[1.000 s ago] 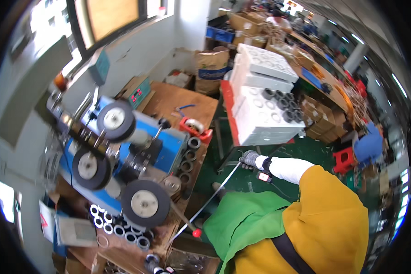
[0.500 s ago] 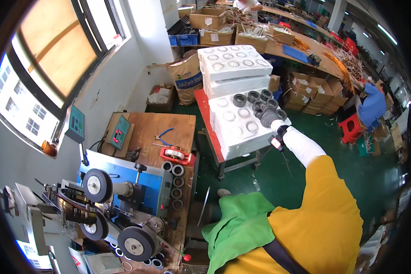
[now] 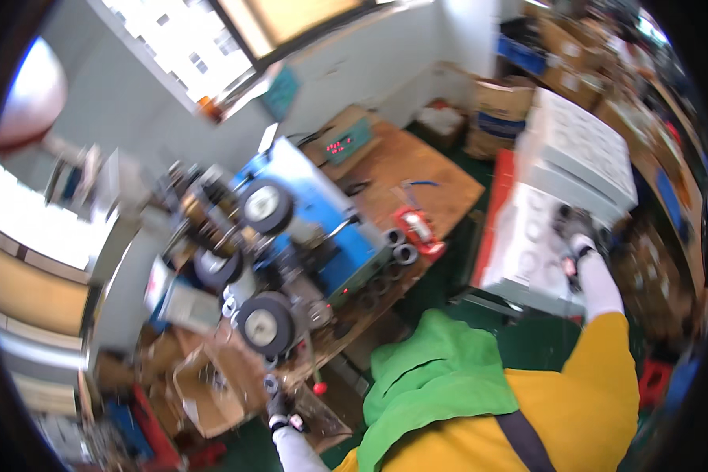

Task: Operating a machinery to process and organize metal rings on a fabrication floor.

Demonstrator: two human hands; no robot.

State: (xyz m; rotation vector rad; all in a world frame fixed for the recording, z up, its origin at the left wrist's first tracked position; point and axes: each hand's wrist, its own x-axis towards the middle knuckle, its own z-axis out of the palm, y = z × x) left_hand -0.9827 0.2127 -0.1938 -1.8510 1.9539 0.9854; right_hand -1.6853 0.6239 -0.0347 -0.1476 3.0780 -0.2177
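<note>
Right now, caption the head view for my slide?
Right hand reaches into white foam trays; left hand low beside blue machine.

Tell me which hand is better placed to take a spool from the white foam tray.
Right. The right hand is stretched out onto the white foam tray, among its round pockets. The left hand is low by the blue machine, far from the tray.

Bright windows (image 3: 236,31) above white wall (image 3: 385,63), green floor (image 3: 448,275), stacked cardboard boxes (image 3: 495,110).
</note>
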